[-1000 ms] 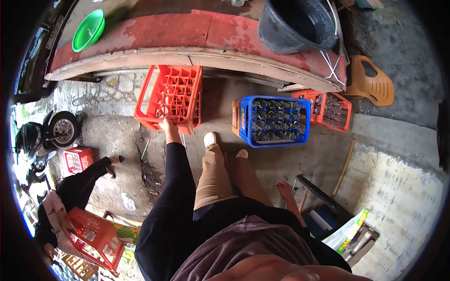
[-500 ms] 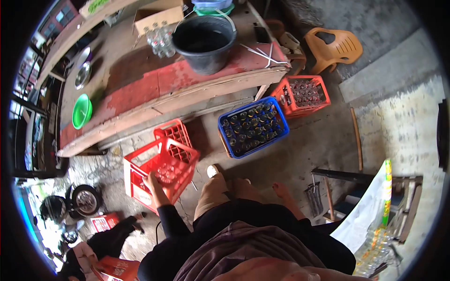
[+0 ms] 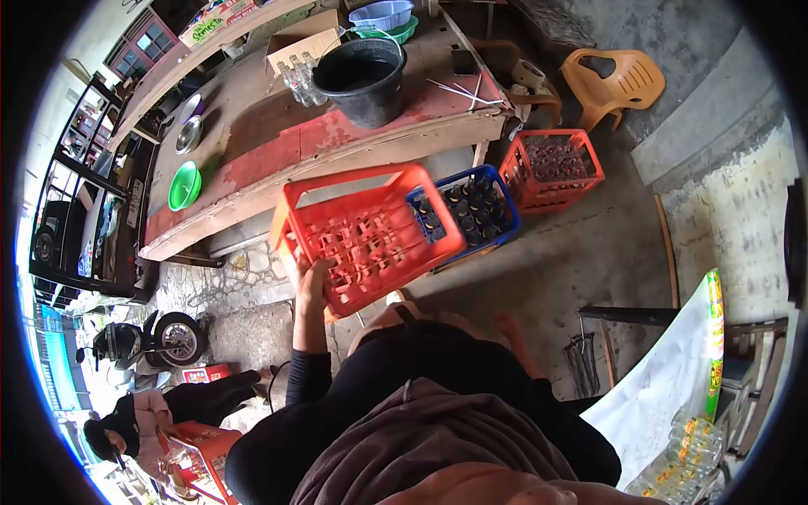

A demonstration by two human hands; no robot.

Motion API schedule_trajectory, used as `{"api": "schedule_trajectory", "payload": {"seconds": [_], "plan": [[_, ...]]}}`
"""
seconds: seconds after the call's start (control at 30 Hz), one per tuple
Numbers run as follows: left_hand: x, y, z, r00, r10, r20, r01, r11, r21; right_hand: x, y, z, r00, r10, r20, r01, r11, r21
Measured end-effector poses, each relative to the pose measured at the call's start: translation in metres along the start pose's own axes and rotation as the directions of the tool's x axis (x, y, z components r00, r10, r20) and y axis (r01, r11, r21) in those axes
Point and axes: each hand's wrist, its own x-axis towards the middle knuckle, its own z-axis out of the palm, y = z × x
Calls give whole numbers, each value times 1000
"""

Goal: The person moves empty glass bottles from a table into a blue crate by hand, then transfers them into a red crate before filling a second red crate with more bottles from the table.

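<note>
Gripping red crate by edge, L hand; floor stretches R.

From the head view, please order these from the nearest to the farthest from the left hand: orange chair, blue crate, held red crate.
From the left hand:
1. Held red crate: touching, in its fingers.
2. Blue crate: to the right, partly behind the red one.
3. Orange chair: upper right, beyond the table's end.

A long wooden table, red along its near edge, stands on a grey concrete floor. Beyond its right corner sits an orange plastic chair; a patchy pale wall rises farther right. Daylight glares past its left end.
</note>
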Motion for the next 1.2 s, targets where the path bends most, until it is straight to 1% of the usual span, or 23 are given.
{"api": "schedule_trajectory", "payload": {"seconds": [0.03,0.07,0.1,0.13,0.2,0.23,0.3,0.33,0.43,0.5,0.53,0.6,0.63,0.7,0.83,0.9,0.97,1.03,1.07,1.1,1.13,1.17,1.2], "plan": [[-2,0,7,996,-15,90,18,999,-32,5,-39,-24,994,18,106,-22,999,30],[-5,0,21,997,-32,73,36,998,-45,9,-74,-46,977,35,211,-49,997,59],[-6,0,35,997,-51,60,54,997,-55,10,-91,-52,957,36,287,-181,849,497],[-2,-7,44,993,-65,102,71,995,-63,9,-104,-57,937,0,350,-303,501,811],[-1,-13,65,964,-58,258,76,995,-62,3,-133,-81,907,-253,337,-302,169,938],[7,-31,67,948,-18,318,34,998,-44,-3,-143,-92,913,-245,326,-296,154,943],[-10,-17,103,937,-116,330,142,988,-56,-14,-155,-108,923,-334,188,-212,-36,977],[-10,-19,111,915,-120,386,165,983,-85,-20,-158,-114,929,-325,180,-205,-44,978],[6,-35,133,910,-151,386,226,962,-155,-24,-165,-125,964,-263,43,-28,59,998],[25,-53,140,882,-167,441,251,958,-139,-16,-171,-125,980,-197,30,-56,-128,990],[41,-68,141,854,-183,486,270,956,-115,-9,-175,-126,982,-185,25,-51,-135,989],[59,-78,149,838,-204,506,288,953,-92,17,-176,-123,984,-178,-4,23,101,995],[66,-80,155,856,-220,467,278,959,-57,31,-177,-117,986,-164,-9,26,99,995],[89,-96,159,845,-208,493,266,963,-51,59,-172,-105,987,-59,-148,122,-325,938],[128,-119,155,811,-259,524,370,922,-118,102,-191,-127,980,-60,-191,159,-345,925],[145,-136,152,825,-264,499,338,939,-63,118,-201,-135,983,0,-181,174,-279,944],[159,-161,145,811,-305,500,391,918,-73,134,-203,-136,984,80,-161,177,-253,951],[173,-188,134,736,-438,515,518,855,-13,144,-207,-136,978,156,-137,170,-225,959],[176,-178,126,636,-521,569,475,846,242,145,-208,-136,971,197,-139,170,-154,973],[176,-177,124,627,-534,566,483,838,256,146,-209,-134,961,237,-142,166,-82,983],[175,-175,125,617,-598,512,480,801,358,146,-211,-133,958,253,-136,164,-90,982],[176,-177,123,606,-654,452,473,754,457,148,-205,-130,944,297,-143,154,-14,988],[180,-177,120,551,-671,496,459,740,492,149,-199,-126,928,340,-153,139,64,988]]}}
